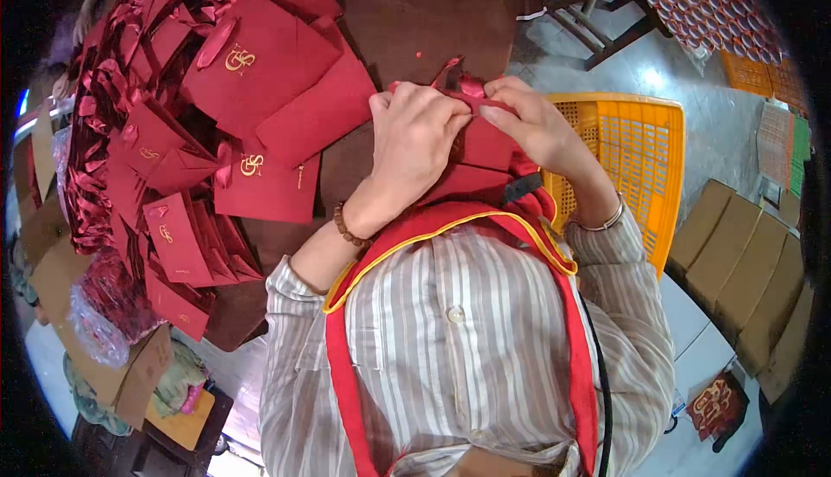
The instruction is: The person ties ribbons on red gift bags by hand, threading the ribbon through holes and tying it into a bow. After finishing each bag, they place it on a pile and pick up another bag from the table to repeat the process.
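My left hand (417,135), with a beaded bracelet at the wrist, grips the top edge of a red gift bag (486,144) in front of my chest. My right hand (541,126) pinches the same edge from the other side, thumb and fingers closed. Between the hands a shiny red ribbon (472,87) stands up from the bag's edge. My fingers cover part of the bag's top. To the left, close to my left hand, lies a large pile of similar red bags (268,79) with gold lettering and ribbons.
A brown-covered table (424,9) lies under the bags. Beside my right forearm stands a yellow plastic crate (662,174). Cardboard boxes (736,252) are at the right. An open carton (143,373) and clear plastic wrap (95,325) are at the lower left.
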### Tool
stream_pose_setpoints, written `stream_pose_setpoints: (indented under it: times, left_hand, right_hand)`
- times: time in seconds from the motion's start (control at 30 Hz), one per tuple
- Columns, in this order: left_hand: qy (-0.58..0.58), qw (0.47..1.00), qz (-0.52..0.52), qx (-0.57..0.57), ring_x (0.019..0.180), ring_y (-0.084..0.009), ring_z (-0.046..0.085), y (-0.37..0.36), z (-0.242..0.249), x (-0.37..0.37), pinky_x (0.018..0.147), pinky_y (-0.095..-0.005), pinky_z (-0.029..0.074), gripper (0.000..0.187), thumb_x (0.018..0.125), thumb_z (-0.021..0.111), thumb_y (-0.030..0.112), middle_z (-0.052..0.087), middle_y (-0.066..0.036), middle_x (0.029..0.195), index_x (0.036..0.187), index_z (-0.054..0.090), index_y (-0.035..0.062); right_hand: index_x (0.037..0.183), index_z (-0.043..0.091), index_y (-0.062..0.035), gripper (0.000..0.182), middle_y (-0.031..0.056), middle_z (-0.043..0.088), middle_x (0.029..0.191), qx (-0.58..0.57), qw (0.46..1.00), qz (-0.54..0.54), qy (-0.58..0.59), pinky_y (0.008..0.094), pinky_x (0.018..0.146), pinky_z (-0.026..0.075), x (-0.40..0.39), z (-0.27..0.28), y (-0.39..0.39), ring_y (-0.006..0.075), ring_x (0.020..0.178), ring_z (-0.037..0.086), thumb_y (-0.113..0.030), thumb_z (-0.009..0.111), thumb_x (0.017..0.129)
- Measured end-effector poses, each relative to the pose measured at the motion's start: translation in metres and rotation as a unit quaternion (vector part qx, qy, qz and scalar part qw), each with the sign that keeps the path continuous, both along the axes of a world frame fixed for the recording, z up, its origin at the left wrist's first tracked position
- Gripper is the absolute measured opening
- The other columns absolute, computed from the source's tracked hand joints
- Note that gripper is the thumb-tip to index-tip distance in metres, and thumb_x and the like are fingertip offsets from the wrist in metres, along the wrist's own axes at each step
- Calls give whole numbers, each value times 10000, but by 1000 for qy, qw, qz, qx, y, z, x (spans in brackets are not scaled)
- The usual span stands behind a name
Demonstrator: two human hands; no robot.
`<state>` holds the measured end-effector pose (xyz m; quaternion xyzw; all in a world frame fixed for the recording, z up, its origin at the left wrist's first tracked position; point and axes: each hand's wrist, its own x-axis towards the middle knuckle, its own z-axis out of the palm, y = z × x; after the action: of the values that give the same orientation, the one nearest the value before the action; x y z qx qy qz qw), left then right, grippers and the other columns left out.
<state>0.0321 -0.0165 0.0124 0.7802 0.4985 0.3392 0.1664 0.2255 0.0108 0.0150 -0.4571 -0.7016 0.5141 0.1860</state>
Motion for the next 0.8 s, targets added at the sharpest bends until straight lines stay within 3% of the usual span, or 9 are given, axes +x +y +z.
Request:
stream_pose_setpoints:
  times: [0.3,0.57,0.7,0.8]
  left_hand:
    - [-29,999,5,-14,747,-183,523,-2,-10,1,684,-326,305,73,749,667,140,588,-9,750,807,646,101]
    - [-30,999,15,-2,749,-179,520,-3,-9,1,690,-331,300,74,756,661,146,580,-7,742,810,640,100]
    - [-14,1000,7,-11,759,-176,520,-4,-6,4,702,-338,294,62,762,650,143,578,-4,741,803,631,100]
    - [-15,1000,1,-13,762,-175,520,-5,-4,5,703,-340,289,59,761,649,143,579,-1,742,797,628,102]
  right_hand:
    - [957,572,59,247,145,550,1033,74,995,69,-5,304,890,383,6,6,3,240,1023,510,-164,559,851]
    - [985,583,46,264,81,529,1076,-84,994,-36,66,280,874,379,3,8,-2,178,1024,487,-190,520,882]
    - [1001,583,42,248,83,527,1074,-97,993,-29,52,270,887,362,6,10,0,173,1030,476,-165,521,879]
    - [1008,591,37,236,84,530,1080,-69,996,35,47,271,903,349,10,6,3,173,1039,469,-140,549,856]
